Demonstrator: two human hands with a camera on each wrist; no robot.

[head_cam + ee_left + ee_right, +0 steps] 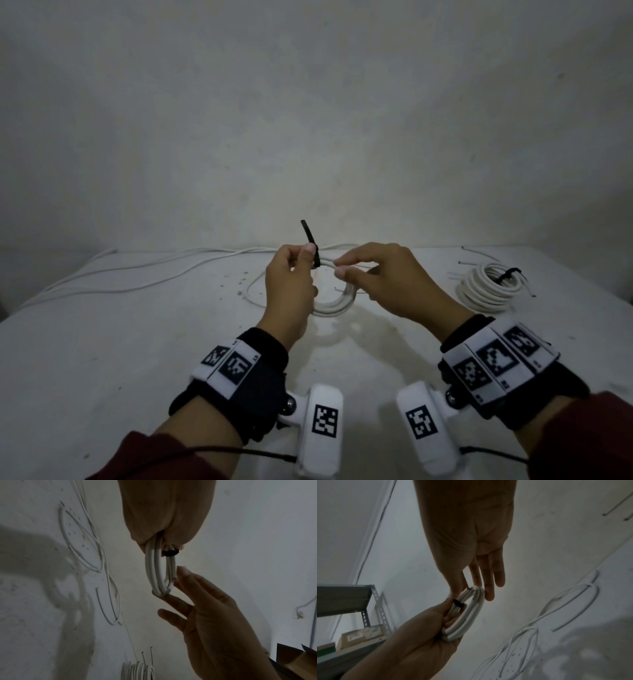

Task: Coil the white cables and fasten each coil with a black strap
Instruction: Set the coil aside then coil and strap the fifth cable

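Note:
A small coil of white cable (334, 301) is held above the white table (137, 359). My left hand (301, 263) grips its left side, thumb pressing a black strap (310, 243) against the strands; the strap's free end sticks up. The left wrist view shows the strap (170, 553) wrapped round the coil (159, 572) just below my left hand (163, 520). My right hand (340, 268) pinches the coil's far bend between thumb and forefinger, other fingers straight. In the right wrist view, the right hand (476, 591) touches the coil (471, 615) beside the strap (458, 603).
A finished coil (486, 287) tied with a black strap (508, 274) lies at the table's right. Loose white cables (154, 270) trail across the left and back. A metal shelf (342, 597) stands to the left, and a cardboard box (291, 660) is off the table.

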